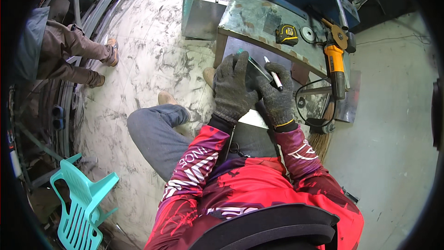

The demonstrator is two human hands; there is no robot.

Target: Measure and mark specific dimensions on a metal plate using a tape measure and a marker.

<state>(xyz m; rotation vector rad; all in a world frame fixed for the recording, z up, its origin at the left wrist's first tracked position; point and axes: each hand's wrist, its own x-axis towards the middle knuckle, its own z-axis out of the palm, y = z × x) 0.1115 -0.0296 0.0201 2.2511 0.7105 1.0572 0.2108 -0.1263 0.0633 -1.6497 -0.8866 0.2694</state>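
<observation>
My left hand [233, 87], in a dark grey knit glove, is closed around a flat, dark, shiny piece [257, 71] with a greenish edge. Its exact kind is partly hidden by the fingers. My right hand [279, 99], gloved the same way, grips a white marker [276, 79] with a black end between thumb and fingers. The right thumb lies close to the flat piece's lower end. Below both hands, a bright sheet-metal piece [253, 119] shows over my lap.
Ahead stands a worn metal bench [245, 16] bearing a yellow-black tape measure [287, 34], a disc [307, 34] and an orange angle grinder [334, 60] with its cord looping down. A teal plastic chair [76, 203] is at lower left. Another person's legs [76, 51] are at far left.
</observation>
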